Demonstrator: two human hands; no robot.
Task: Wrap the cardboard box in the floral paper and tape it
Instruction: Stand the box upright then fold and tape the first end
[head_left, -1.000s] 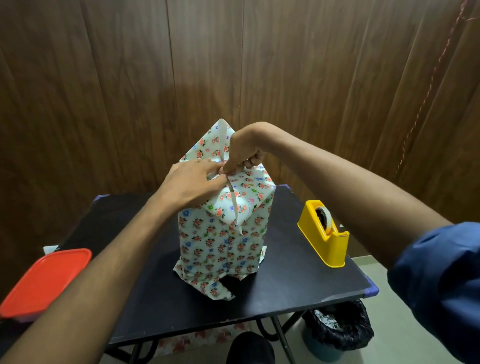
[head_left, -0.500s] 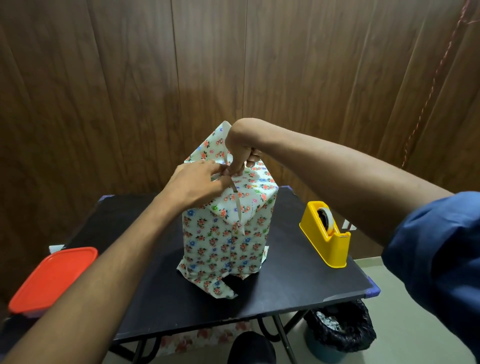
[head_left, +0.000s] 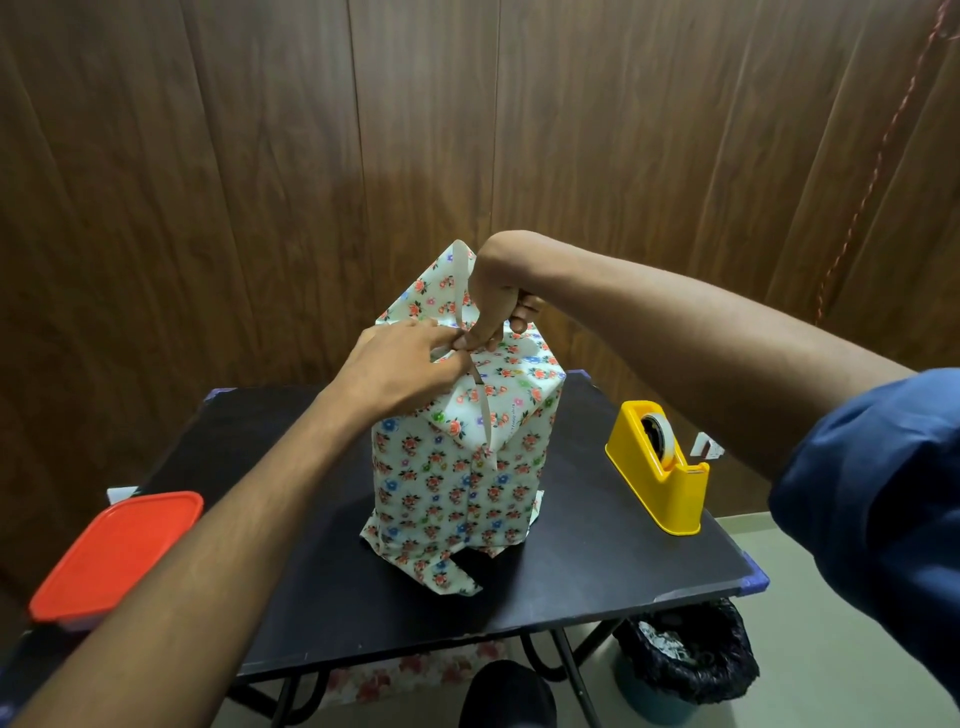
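Red lid (head_left: 117, 556) sits at the table's (head_left: 597, 582) near-left edge. Box in floral paper (head_left: 457, 467) stands upright mid-table, long axis vertical, one flap pointing up at far side; left hand (head_left: 400, 371) & right hand (head_left: 493, 306) pinch a tape strip (head_left: 483, 410) on top, fingers clamped on it. Bare tabletop btwn box and yellow tape dispenser (head_left: 660, 467) at right edge.

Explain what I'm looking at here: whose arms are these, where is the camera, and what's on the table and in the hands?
No robot here: a person wears a camera on the head, looking down at their own arms. The box wrapped in floral paper stands upright on a black folding table. The left hand and right hand meet at its top, both pinching a strip of tape over the folded flaps. To the right stands a yellow tape dispenser; at the left edge lies a container with a red lid. A black-lined bin stands on the floor.
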